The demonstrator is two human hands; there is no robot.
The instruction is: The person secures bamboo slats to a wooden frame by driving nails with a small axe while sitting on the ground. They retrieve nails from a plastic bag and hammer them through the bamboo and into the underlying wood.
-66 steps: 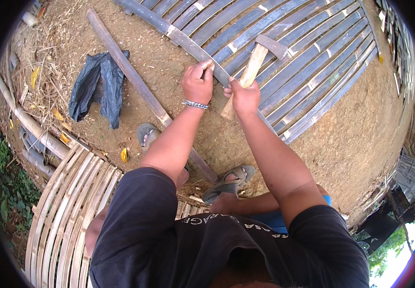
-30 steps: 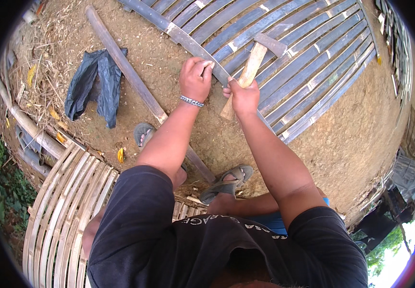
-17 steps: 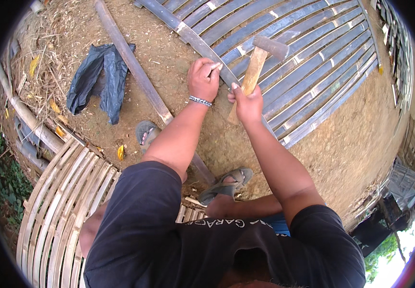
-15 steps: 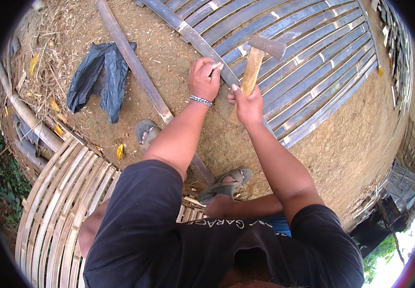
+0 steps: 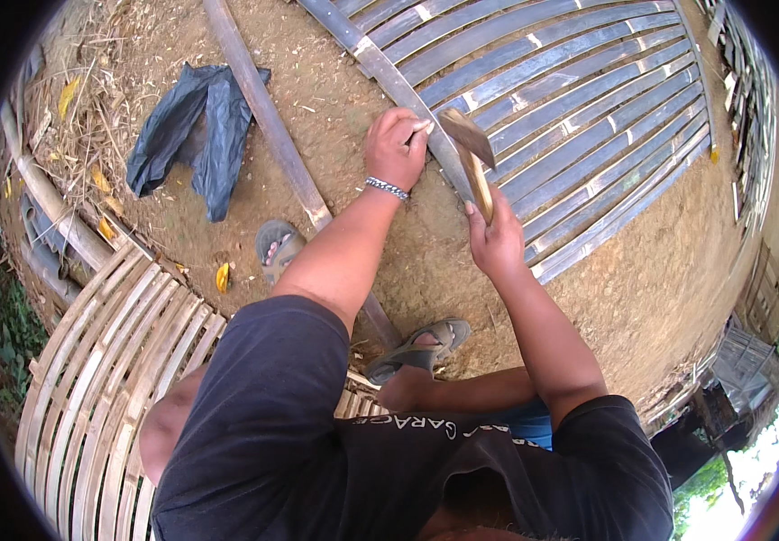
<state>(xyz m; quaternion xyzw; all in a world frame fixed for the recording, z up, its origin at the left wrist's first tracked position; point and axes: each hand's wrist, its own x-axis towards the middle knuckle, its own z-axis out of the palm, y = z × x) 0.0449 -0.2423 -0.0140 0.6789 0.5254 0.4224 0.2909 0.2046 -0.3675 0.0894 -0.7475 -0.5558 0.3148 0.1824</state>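
Observation:
In my right hand (image 5: pixel 498 236) is a hatchet (image 5: pixel 467 142) with a brown metal head and a pale wooden handle, my fingers closed round the handle. Its head is just above the long bamboo strip (image 5: pixel 396 88) along the near left edge of a slatted bamboo panel (image 5: pixel 552 115), close to my left fingertips. My left hand (image 5: pixel 396 146), with a chain bracelet at the wrist, rests against that strip. Thumb and forefinger are pinched together there; whatever lies between them is too small to name.
A crumpled dark plastic bag (image 5: pixel 202 131) lies on the dirt at the left, beside a long bamboo pole (image 5: pixel 268 117). My sandalled feet stand near the pole's lower end. Pale slats of a bamboo bench (image 5: pixel 105 388) are at the lower left, and bundled strips (image 5: pixel 755 117) at the far right.
My right hand and the hatchet have come lower and nearer to me; the hatchet head has swung left toward my left fingertips. My left hand keeps its pinch by the strip.

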